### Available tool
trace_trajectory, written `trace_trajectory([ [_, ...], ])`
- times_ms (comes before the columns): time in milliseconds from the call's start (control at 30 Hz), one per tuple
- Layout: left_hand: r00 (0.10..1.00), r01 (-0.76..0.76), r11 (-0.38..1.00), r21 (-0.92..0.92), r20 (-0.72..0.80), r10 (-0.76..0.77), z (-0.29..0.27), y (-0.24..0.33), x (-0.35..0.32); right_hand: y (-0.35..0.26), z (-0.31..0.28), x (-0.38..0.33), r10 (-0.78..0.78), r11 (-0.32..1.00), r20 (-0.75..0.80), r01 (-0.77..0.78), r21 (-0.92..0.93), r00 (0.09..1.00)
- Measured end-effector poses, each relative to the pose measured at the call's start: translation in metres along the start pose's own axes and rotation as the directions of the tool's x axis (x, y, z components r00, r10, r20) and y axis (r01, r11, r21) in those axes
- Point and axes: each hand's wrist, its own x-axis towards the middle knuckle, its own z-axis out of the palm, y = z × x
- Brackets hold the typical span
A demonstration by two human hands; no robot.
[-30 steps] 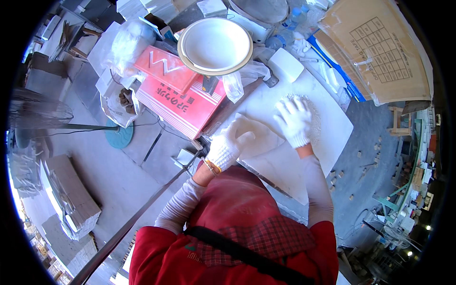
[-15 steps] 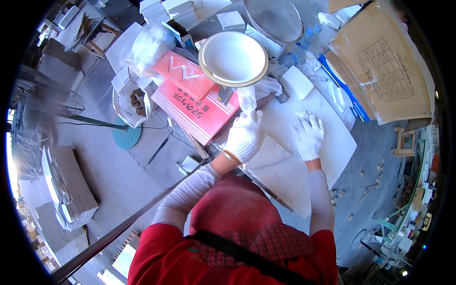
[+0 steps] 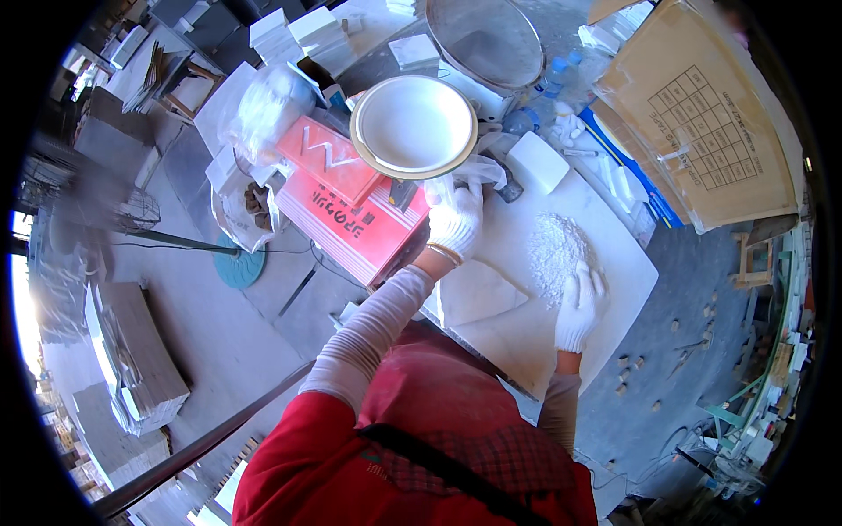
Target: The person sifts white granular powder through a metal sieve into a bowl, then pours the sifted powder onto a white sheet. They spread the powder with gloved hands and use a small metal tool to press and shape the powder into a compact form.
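My left hand [image 3: 456,217], in a white knit glove, reaches to the near side of a wide white bowl [image 3: 415,124]. Its fingers are closed on a thin clear plastic bag [image 3: 441,186], which partly hides under the bowl's rim. On the pale slab [image 3: 627,267] lies a spread heap of white granules [image 3: 554,250]. My right hand [image 3: 581,307], gloved the same way, rests at the heap's near right edge with fingers stretched out and lightly bent. Left of the granules is a flat white piece [image 3: 478,294] with an angled edge.
Red boxes [image 3: 351,215] stand left of the bowl, beside a bundle of clear plastic [image 3: 279,110]. A dark-headed tool [image 3: 506,186] and a white block [image 3: 538,162] lie beyond the granules. A large cardboard box [image 3: 693,114] stands at right, and a round sieve [image 3: 487,39] behind.
My right hand has drawn back toward me, and a wide heap of granules now shows in front of it. My left hand has moved slightly, still at the plastic bag.
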Motion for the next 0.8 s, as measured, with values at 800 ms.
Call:
trace_trajectory([
  [800,0.834,0.031,0.962,-0.27,0.537,0.124,-0.126,0.053,-0.046,-0.078,0.008,-0.007,0.421,0.342,0.614,-0.744,0.575,0.668],
])
